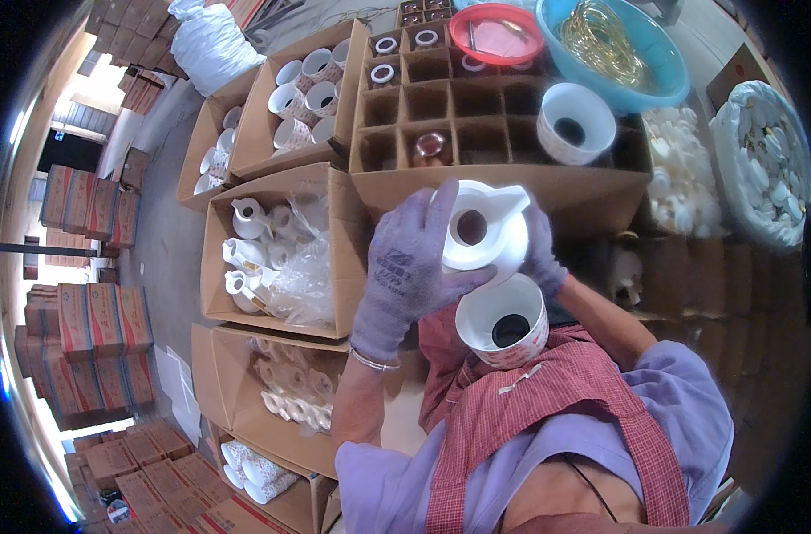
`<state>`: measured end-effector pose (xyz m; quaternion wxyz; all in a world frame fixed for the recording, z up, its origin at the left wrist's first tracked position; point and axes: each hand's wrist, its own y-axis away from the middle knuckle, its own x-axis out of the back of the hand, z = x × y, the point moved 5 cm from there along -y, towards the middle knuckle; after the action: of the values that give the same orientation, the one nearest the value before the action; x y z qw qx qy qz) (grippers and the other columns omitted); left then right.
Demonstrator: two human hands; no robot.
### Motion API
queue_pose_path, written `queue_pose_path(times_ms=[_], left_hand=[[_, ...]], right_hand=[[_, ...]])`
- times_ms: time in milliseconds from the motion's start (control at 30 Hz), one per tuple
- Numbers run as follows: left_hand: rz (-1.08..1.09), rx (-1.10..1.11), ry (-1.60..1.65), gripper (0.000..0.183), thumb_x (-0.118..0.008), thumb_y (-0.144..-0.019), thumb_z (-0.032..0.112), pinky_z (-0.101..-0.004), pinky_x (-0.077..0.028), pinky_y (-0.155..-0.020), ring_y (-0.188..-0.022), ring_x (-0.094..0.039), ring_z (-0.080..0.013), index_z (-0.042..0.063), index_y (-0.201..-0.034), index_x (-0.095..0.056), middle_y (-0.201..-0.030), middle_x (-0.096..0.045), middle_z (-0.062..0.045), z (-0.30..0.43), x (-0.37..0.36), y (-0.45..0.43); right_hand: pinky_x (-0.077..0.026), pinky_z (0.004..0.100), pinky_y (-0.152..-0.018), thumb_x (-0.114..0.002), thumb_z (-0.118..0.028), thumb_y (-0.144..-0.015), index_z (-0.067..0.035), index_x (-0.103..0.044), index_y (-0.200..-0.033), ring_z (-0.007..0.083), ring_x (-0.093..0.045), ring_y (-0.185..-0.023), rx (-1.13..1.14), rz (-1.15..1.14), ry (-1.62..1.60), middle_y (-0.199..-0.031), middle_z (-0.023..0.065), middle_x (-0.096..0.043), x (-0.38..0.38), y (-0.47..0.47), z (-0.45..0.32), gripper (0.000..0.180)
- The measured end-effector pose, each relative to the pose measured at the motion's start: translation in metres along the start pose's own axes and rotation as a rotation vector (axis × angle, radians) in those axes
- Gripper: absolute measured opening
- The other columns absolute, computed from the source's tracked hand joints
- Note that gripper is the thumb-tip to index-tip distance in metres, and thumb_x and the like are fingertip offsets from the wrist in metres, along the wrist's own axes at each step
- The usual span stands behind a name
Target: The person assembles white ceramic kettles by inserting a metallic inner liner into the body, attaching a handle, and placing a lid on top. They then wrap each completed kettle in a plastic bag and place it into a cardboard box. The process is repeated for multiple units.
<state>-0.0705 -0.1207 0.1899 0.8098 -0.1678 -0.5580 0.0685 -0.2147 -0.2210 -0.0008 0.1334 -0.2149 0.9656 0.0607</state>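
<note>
Both my hands wear grey-purple gloves. A white plastic spouted jug top [495, 247] is between them, its round opening facing up. My left hand [412, 260] grips its left side, fingers over the collar and thumb along the near edge. Against the right side lies my right hand [544, 247], its fingers partly hidden behind the piece. Just below, a floral-patterned white cylindrical shell [505, 320] with a dark round hole in its base rests at my lap, against the red checked apron. Another white cylindrical shell [576, 124] stands on the divided carton beyond.
Ahead is a divided cardboard carton [499, 180] with some capped bottles. On it sit a red basin [495, 33] and a blue basin [646, 87]. Open cartons of white jug parts [245, 250] and patterned shells [299, 100] stand left. A plastic bag of white lids [766, 167] is at right.
</note>
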Motion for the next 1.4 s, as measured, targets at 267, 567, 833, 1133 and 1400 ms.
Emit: queue_pose_path(times_ms=[267,567,833,1133,1400], left_hand=[[-0.019,0.054,0.018,0.097,-0.086,-0.062,0.049,-0.0443,-0.050,-0.088,-0.106,-0.062,-0.0348,-0.001,-0.136,-0.049,-0.120,-0.060,-0.019,-0.004,-0.007,0.005],[-0.045,0.092,-0.012,0.072,-0.080,-0.070,0.049,-0.0428,-0.051,-0.082,-0.100,-0.065,-0.0340,0.007,-0.125,-0.060,-0.128,-0.054,-0.021,-0.004,-0.012,0.002],[-0.162,0.112,-0.047,0.045,-0.081,-0.069,0.042,-0.0425,-0.052,-0.091,-0.107,-0.062,-0.0352,0.005,-0.094,-0.074,-0.127,-0.053,-0.021,-0.005,-0.021,-0.004],[-0.018,0.830,0.911,0.041,-0.074,-0.085,0.024,-0.0299,-0.050,-0.088,-0.107,-0.058,-0.0144,0.001,-0.117,-0.063,-0.117,-0.060,-0.011,-0.099,-0.037,0.080],[0.507,0.894,1.320,0.042,-0.060,-0.097,0.024,-0.0369,-0.039,-0.106,-0.119,-0.054,-0.0189,0.006,-0.133,-0.052,-0.127,-0.059,-0.008,-0.162,-0.058,0.220]], right_hand=[[-0.045,0.0395,-0.104,-0.037,-0.037,-0.105,0.000,-0.047,-0.137,0.0253,-0.056,-0.121,-0.140,-0.164,-0.628,-0.133,0.0165,-0.055,-0.002,0.001,0.010,0.049],[-0.046,0.0399,-0.105,-0.037,-0.041,-0.105,0.000,-0.046,-0.138,0.0269,-0.057,-0.118,-0.223,-0.024,-0.662,-0.130,0.0159,-0.057,-0.016,0.008,-0.012,0.053],[-0.049,0.0369,-0.100,-0.045,-0.041,-0.102,0.001,-0.045,-0.138,0.0261,-0.059,-0.115,-0.025,-0.068,-0.225,-0.129,0.0163,-0.057,-0.007,0.004,-0.010,0.055],[-0.026,0.0398,-0.118,-0.064,-0.036,-0.093,-0.002,-0.031,-0.151,0.0281,-0.036,-0.141,-0.027,-0.291,-0.080,-0.151,0.0176,-0.038,0.059,0.052,-0.021,0.075],[-0.022,0.0421,-0.120,-0.085,-0.028,-0.073,-0.002,-0.020,-0.153,0.0313,-0.030,-0.144,-0.031,-0.564,0.537,-0.154,0.0191,-0.031,0.059,0.142,-0.011,0.107]])
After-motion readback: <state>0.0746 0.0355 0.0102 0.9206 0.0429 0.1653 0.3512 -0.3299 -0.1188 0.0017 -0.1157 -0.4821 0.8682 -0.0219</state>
